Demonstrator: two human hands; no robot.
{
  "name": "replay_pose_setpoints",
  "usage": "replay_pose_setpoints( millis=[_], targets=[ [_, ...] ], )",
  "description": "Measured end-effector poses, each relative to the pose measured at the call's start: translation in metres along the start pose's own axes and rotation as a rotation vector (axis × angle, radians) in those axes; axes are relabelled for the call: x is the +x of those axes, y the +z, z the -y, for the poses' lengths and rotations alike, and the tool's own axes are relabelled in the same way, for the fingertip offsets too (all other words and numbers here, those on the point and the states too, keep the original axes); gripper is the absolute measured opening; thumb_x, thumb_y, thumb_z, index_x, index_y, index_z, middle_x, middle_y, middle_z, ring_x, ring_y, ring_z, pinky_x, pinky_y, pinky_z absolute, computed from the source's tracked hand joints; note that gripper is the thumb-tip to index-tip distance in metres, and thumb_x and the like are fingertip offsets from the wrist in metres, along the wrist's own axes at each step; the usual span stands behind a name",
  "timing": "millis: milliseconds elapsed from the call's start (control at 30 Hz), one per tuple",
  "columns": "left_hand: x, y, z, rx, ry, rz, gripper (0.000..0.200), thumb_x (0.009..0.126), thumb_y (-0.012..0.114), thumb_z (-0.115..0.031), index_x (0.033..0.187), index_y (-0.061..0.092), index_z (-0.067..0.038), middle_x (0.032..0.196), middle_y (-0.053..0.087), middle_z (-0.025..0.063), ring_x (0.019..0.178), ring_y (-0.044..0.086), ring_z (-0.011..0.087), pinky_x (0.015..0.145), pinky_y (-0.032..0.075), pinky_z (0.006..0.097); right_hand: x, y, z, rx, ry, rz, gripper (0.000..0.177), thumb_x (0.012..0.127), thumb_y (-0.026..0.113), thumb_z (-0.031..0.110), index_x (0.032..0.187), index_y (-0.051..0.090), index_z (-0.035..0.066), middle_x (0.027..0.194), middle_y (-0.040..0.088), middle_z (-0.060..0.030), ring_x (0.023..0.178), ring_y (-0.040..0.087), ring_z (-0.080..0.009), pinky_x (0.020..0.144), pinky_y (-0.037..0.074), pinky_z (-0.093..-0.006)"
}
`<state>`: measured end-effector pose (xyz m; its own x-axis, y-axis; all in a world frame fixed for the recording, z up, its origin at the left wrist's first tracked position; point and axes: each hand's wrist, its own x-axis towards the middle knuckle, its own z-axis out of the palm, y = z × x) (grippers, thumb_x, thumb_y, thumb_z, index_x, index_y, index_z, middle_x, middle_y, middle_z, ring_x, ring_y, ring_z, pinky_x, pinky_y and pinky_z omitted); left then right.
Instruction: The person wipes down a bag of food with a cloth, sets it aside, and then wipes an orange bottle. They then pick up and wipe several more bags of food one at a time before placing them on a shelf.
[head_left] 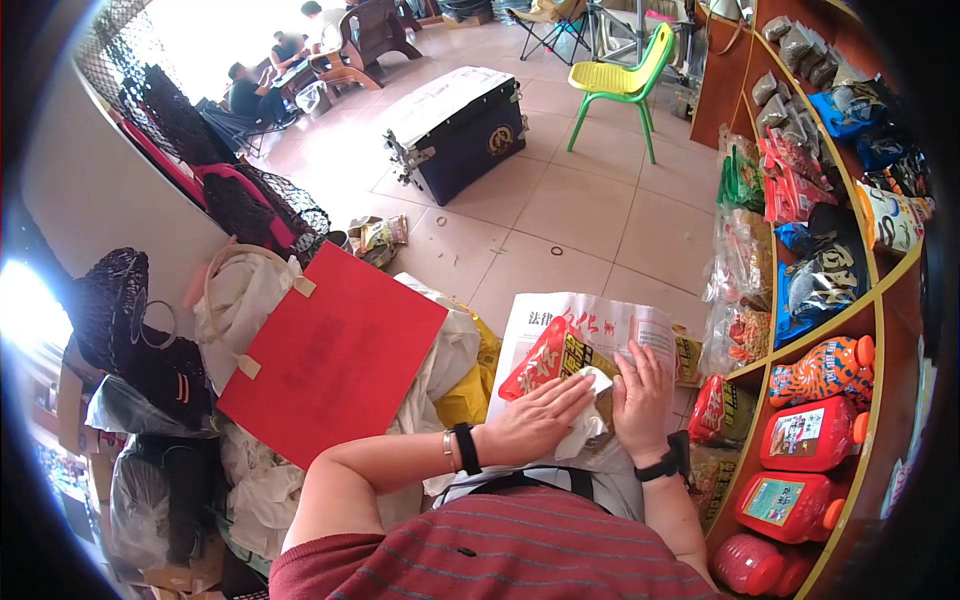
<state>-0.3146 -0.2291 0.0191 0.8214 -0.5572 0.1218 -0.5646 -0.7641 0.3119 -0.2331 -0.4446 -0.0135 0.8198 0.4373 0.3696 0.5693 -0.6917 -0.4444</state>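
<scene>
A red, black and yellow packet with a clear lower part lies on a newspaper over my lap. My left hand stretches across the packet, its fingers pressed together on a crumpled white tissue. Part of the tissue sticks out below the fingers; the palm side is hidden. My right hand rests flat along the packet's right side, fingers stretched out and slightly apart. It holds the packet down and touches the newspaper's edge.
On the right, a wooden shelf carries bagged goods and red bottles. A red board leans over white bags at left. Ahead stand a dark case and a green-yellow chair. People sit at far left.
</scene>
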Motion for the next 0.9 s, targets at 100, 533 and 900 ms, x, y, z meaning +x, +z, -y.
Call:
replay_pose_setpoints(
  millis=[100, 533, 900],
  targets=[
    [-0.019, -0.002, 0.012, 0.038, -0.143, -0.028, 0.068, 0.093, 0.066, -0.018, 0.152, 0.042, 0.007, 0.164, 0.033, 0.0254, 0.156, 0.030, 0.0339, 0.127, 0.027, 0.0447, 0.001, 0.002, 0.001, 0.015, 0.005, -0.029, 0.037, 0.096, 0.062, 0.014, 0.131, 0.068, 0.006, 0.147, 0.057, -0.0132, 0.142, 0.047, -0.0344, 0.119, 0.033, -0.0506],
    [0.047, -0.002, 0.026, 0.093, -0.094, -0.072, 0.066, 0.093, 0.062, -0.015, 0.150, 0.041, 0.010, 0.163, 0.034, 0.0267, 0.156, 0.029, 0.0357, 0.127, 0.024, 0.0451, 0.000, 0.005, -0.004, -0.001, 0.007, -0.042, 0.038, 0.091, 0.063, 0.009, 0.128, 0.070, 0.006, 0.148, 0.057, -0.0125, 0.142, 0.046, -0.0345, 0.119, 0.034, -0.0498],
    [-0.002, -0.011, 0.032, -0.014, -0.111, -0.054, 0.070, 0.094, 0.063, -0.015, 0.155, 0.037, 0.008, 0.165, 0.031, 0.0269, 0.156, 0.027, 0.0369, 0.127, 0.025, 0.0460, 0.000, 0.006, -0.003, 0.031, 0.011, -0.038, 0.036, 0.098, 0.060, 0.015, 0.132, 0.068, 0.007, 0.148, 0.057, -0.0116, 0.143, 0.046, -0.0338, 0.119, 0.033, -0.0495]
  ],
)
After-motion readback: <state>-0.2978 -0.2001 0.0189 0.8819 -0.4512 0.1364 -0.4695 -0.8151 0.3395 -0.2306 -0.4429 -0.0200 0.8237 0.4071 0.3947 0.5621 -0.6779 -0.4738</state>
